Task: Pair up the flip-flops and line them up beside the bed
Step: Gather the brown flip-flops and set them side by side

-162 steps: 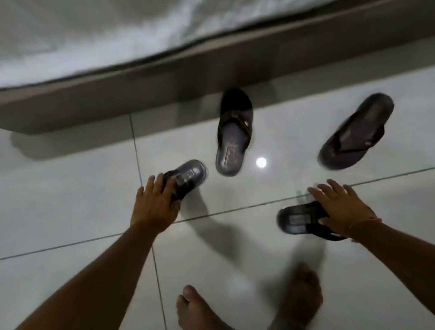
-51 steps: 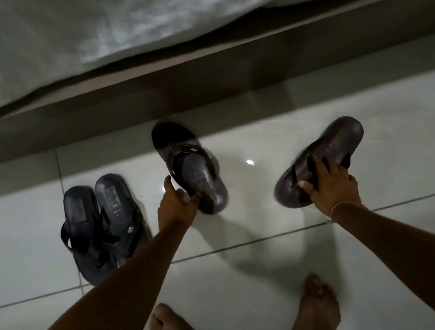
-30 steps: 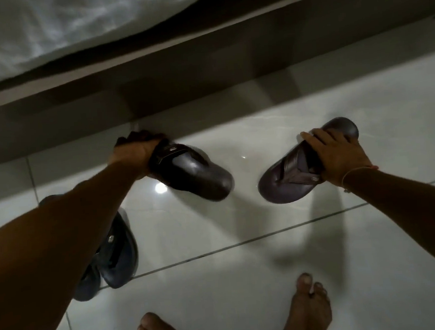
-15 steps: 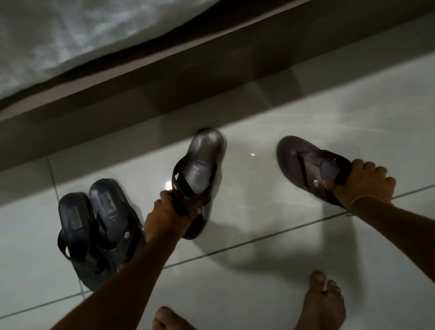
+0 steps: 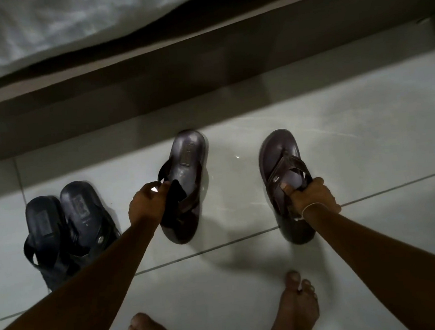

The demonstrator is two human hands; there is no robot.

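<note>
Two dark blue flip-flops (image 5: 68, 228) lie side by side on the floor at the left, touching, heels toward the bed. My left hand (image 5: 146, 204) grips the strap of a brown flip-flop (image 5: 185, 167) at the centre, which points toward the bed. My right hand (image 5: 311, 199) holds the strap of the second brown flip-flop (image 5: 275, 157) to the right, roughly parallel to the first, with a gap between them. My left forearm hides part of the blue pair.
The bed's brown wooden frame (image 5: 203, 69) runs across the top, with a white sheet (image 5: 57, 29) above it. The floor is glossy white tile (image 5: 364, 132). My bare feet (image 5: 298, 307) stand at the bottom edge, close behind the brown flip-flops.
Both brown flip-flops have been turned from slanted positions to point at the bed, roughly parallel. Both hands still hold their straps. The blue pair has not moved.
</note>
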